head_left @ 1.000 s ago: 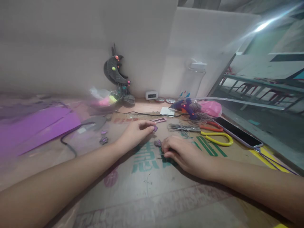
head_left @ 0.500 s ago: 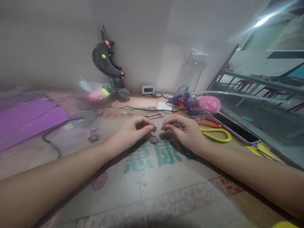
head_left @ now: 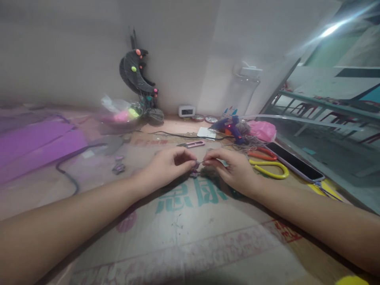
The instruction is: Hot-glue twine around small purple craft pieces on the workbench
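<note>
My left hand (head_left: 168,168) is closed, with thumb and forefinger pinching a small purple piece (head_left: 196,164). Facing it, my right hand (head_left: 233,168) is also closed; its fingertips pinch a thin strand that reaches to the purple piece, and its exact kind is too small to make out. Just below the fingertips, a small purple-and-grey piece (head_left: 193,174) lies on the cardboard (head_left: 184,237). Farther left rest another grey-purple cluster (head_left: 118,169) and a little purple scrap (head_left: 119,158). A pink utility knife (head_left: 195,144) lies behind my hands.
At the right are a tool's yellow handle (head_left: 274,170) and red handle (head_left: 264,154), plus a phone (head_left: 293,162). A blue glue gun (head_left: 231,126), pink bundle (head_left: 263,130) and small clock (head_left: 187,111) stand behind. Purple sheets (head_left: 41,144) lie left; a grey crescent ornament (head_left: 130,73) leans on the wall.
My right hand has moved up and left from the cardboard to meet my left fingertips. The strand it pinches now touches the purple piece. The camera view shifted slightly.
</note>
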